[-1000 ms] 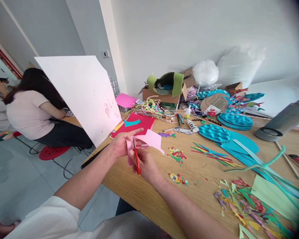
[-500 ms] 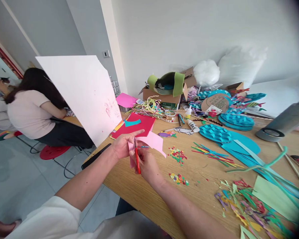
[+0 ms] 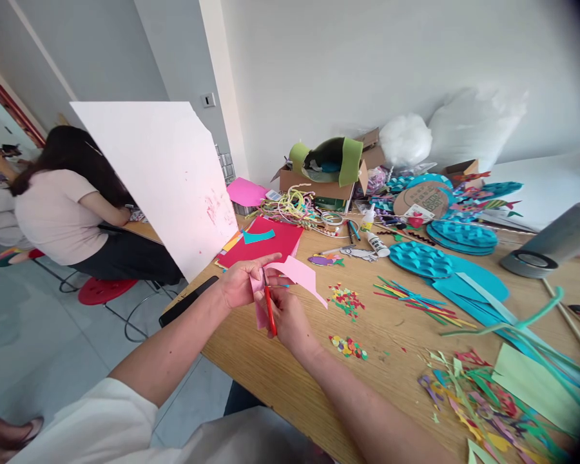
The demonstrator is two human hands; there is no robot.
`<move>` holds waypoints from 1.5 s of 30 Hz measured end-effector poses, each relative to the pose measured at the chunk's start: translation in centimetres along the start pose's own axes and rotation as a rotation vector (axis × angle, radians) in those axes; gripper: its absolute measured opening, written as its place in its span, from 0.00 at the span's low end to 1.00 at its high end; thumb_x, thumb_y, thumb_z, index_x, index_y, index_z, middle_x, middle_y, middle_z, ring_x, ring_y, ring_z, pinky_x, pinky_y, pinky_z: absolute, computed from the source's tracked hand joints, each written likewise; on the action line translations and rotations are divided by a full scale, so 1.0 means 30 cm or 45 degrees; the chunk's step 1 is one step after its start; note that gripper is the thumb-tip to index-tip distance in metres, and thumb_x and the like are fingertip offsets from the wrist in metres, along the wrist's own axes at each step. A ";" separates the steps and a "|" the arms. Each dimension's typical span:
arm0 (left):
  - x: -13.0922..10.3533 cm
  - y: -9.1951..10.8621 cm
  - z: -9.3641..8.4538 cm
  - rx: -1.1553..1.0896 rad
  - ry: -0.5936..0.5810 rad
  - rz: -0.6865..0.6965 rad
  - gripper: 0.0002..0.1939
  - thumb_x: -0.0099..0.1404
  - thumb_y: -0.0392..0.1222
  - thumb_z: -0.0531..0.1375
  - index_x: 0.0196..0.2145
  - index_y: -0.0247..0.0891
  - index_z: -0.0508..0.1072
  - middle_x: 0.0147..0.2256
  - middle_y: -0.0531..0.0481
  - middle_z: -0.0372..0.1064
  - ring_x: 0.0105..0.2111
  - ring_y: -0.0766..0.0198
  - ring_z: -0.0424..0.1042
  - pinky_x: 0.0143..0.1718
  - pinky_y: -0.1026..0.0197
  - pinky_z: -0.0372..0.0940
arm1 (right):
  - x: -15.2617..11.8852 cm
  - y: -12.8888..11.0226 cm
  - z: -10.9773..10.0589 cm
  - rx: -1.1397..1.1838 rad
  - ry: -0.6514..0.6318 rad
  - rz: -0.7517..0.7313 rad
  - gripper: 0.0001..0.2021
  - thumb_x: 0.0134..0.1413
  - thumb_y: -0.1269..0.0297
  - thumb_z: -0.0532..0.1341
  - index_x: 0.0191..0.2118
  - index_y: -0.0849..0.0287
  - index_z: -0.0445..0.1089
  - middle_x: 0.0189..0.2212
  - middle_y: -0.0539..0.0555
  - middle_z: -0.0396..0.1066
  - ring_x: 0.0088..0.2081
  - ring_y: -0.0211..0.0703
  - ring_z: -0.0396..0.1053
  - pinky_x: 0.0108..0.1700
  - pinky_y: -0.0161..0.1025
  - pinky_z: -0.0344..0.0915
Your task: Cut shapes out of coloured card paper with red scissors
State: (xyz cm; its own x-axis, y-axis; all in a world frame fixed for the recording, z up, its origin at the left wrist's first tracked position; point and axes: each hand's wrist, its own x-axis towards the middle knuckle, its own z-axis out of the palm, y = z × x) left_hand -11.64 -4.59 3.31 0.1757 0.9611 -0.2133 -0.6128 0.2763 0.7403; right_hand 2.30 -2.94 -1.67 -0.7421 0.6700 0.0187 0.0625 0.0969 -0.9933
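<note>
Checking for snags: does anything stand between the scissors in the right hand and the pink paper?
Nothing visible: the scissors in the right hand meet the pink paper, which the left hand holds.

Matt pink paper [image 3: 302, 276] meets red-handled scissors [image 3: 270, 309], smooth and seemingly plastic at the grip, above a wood-grained table [image 3: 256, 361] with a soft sheen. Beyond the pink paper appear matt red paper [image 3: 283, 241], a brown cardboard box [image 3: 294, 180] and fluffy white stuffing [image 3: 406, 138]. Right of the pink paper, blue paper-like discs [image 3: 423, 260] show rough, folded surfaces; a grey cylinder [image 3: 560, 235] wears a smooth, dull finish.
</note>
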 end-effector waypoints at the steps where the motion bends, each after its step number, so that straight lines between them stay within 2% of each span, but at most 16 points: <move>1: 0.002 -0.004 -0.007 -0.005 -0.015 0.011 0.46 0.41 0.26 0.50 0.61 0.33 0.56 0.41 0.38 0.76 0.42 0.48 0.76 0.35 0.54 0.68 | 0.003 -0.001 -0.001 -0.008 0.026 -0.001 0.23 0.56 0.41 0.54 0.23 0.56 0.59 0.15 0.48 0.61 0.17 0.36 0.58 0.21 0.34 0.52; 3: 0.006 -0.009 -0.023 -0.003 -0.038 0.022 0.45 0.40 0.26 0.51 0.60 0.33 0.57 0.43 0.38 0.75 0.44 0.47 0.75 0.41 0.49 0.67 | 0.008 -0.003 -0.002 -0.024 0.091 -0.015 0.24 0.55 0.40 0.55 0.22 0.55 0.58 0.14 0.48 0.59 0.17 0.37 0.58 0.20 0.35 0.53; 7: 0.005 -0.010 -0.065 0.090 0.006 0.022 0.42 0.39 0.25 0.52 0.56 0.33 0.60 0.46 0.36 0.73 0.48 0.46 0.73 0.45 0.47 0.65 | 0.008 -0.005 0.003 0.053 0.012 0.026 0.25 0.54 0.38 0.54 0.21 0.55 0.57 0.12 0.47 0.59 0.14 0.37 0.58 0.17 0.35 0.54; 11: -0.001 -0.021 -0.120 0.435 0.346 0.042 0.33 0.46 0.27 0.58 0.53 0.34 0.64 0.48 0.35 0.71 0.44 0.50 0.75 0.46 0.50 0.65 | -0.009 -0.001 0.008 0.069 -0.113 0.109 0.25 0.49 0.37 0.59 0.21 0.55 0.57 0.11 0.44 0.58 0.12 0.36 0.59 0.15 0.33 0.54; 13: 0.000 -0.032 -0.144 0.721 0.483 0.075 0.31 0.50 0.33 0.63 0.53 0.36 0.65 0.51 0.37 0.69 0.44 0.53 0.74 0.47 0.51 0.65 | -0.023 -0.015 -0.015 0.016 -0.128 0.130 0.25 0.47 0.37 0.61 0.21 0.56 0.59 0.11 0.44 0.59 0.12 0.36 0.59 0.15 0.33 0.53; 16: 0.003 -0.046 -0.151 1.246 0.528 0.130 0.33 0.49 0.45 0.68 0.53 0.37 0.66 0.52 0.38 0.67 0.48 0.52 0.71 0.48 0.51 0.64 | -0.054 -0.072 -0.106 -0.014 -0.073 0.090 0.25 0.45 0.37 0.62 0.21 0.57 0.60 0.11 0.45 0.60 0.13 0.35 0.60 0.16 0.32 0.52; 19: 0.001 -0.054 -0.107 1.971 0.657 0.257 0.28 0.52 0.50 0.66 0.48 0.35 0.71 0.46 0.39 0.71 0.46 0.50 0.69 0.48 0.49 0.62 | -0.102 -0.154 -0.244 -0.005 0.101 0.077 0.25 0.48 0.37 0.60 0.22 0.58 0.62 0.09 0.45 0.61 0.11 0.33 0.57 0.16 0.31 0.51; 21: 0.003 -0.063 -0.054 2.441 0.684 0.447 0.20 0.58 0.49 0.63 0.43 0.32 0.74 0.40 0.39 0.72 0.45 0.50 0.68 0.51 0.47 0.59 | -0.143 -0.199 -0.334 0.015 0.285 0.015 0.25 0.51 0.38 0.59 0.22 0.58 0.63 0.10 0.46 0.62 0.11 0.31 0.55 0.16 0.30 0.50; 23: 0.018 -0.084 0.007 2.727 0.568 0.581 0.16 0.62 0.48 0.59 0.40 0.32 0.75 0.37 0.40 0.72 0.43 0.51 0.68 0.48 0.50 0.60 | -0.185 -0.226 -0.407 0.031 0.445 -0.026 0.26 0.53 0.39 0.58 0.22 0.59 0.64 0.10 0.47 0.61 0.12 0.31 0.53 0.15 0.30 0.47; 26: 0.070 -0.134 0.090 2.927 0.036 0.695 0.12 0.64 0.43 0.58 0.40 0.33 0.75 0.37 0.42 0.73 0.43 0.54 0.68 0.47 0.54 0.60 | -0.238 -0.231 -0.475 0.105 0.565 -0.072 0.23 0.52 0.41 0.60 0.25 0.59 0.65 0.11 0.46 0.61 0.13 0.33 0.55 0.15 0.30 0.48; 29: 0.145 -0.185 0.145 3.088 -0.197 0.759 0.08 0.61 0.39 0.59 0.32 0.32 0.76 0.34 0.40 0.73 0.43 0.50 0.68 0.46 0.51 0.61 | -0.272 -0.213 -0.501 0.157 0.615 -0.071 0.22 0.53 0.41 0.60 0.26 0.58 0.66 0.12 0.46 0.60 0.14 0.33 0.57 0.15 0.30 0.48; 31: 0.190 -0.205 0.164 3.156 -0.254 0.715 0.07 0.59 0.36 0.59 0.31 0.30 0.76 0.32 0.39 0.74 0.40 0.49 0.71 0.43 0.50 0.62 | -0.287 -0.199 -0.506 0.180 0.622 -0.058 0.23 0.53 0.41 0.60 0.25 0.58 0.65 0.12 0.47 0.60 0.14 0.33 0.57 0.14 0.31 0.48; 33: 0.223 -0.214 0.171 3.185 -0.304 0.577 0.07 0.58 0.34 0.59 0.31 0.29 0.77 0.31 0.37 0.75 0.36 0.50 0.73 0.38 0.52 0.63 | -0.301 -0.187 -0.508 0.194 0.620 -0.049 0.23 0.52 0.40 0.60 0.25 0.58 0.66 0.12 0.47 0.60 0.14 0.34 0.57 0.14 0.31 0.48; 37: 0.252 -0.218 0.162 3.192 -0.343 0.402 0.09 0.58 0.28 0.56 0.32 0.29 0.77 0.30 0.36 0.75 0.32 0.52 0.75 0.30 0.57 0.63 | -0.324 -0.172 -0.518 0.227 0.653 -0.044 0.23 0.51 0.40 0.60 0.26 0.58 0.66 0.12 0.47 0.60 0.14 0.34 0.56 0.14 0.31 0.48; 41: 0.252 -0.230 0.137 3.229 -0.378 0.420 0.13 0.59 0.25 0.53 0.33 0.29 0.77 0.31 0.37 0.76 0.33 0.53 0.75 0.31 0.58 0.64 | -0.342 -0.158 -0.533 0.255 0.666 -0.044 0.22 0.53 0.41 0.60 0.25 0.58 0.65 0.12 0.46 0.60 0.14 0.33 0.56 0.15 0.32 0.48; 45: 0.242 -0.228 0.106 3.209 -0.311 0.535 0.11 0.63 0.36 0.55 0.33 0.30 0.77 0.31 0.38 0.75 0.32 0.54 0.75 0.32 0.57 0.64 | -0.357 -0.147 -0.540 0.278 0.659 -0.036 0.22 0.53 0.42 0.61 0.25 0.58 0.65 0.12 0.46 0.60 0.14 0.33 0.57 0.15 0.32 0.47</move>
State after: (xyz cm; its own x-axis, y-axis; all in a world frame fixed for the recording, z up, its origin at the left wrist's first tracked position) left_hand -3.71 0.50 -1.27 0.4823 0.8751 -0.0392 0.8477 -0.4776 -0.2309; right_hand 20.79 1.37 4.36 -0.3139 0.9484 0.0445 -0.1330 0.0025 -0.9911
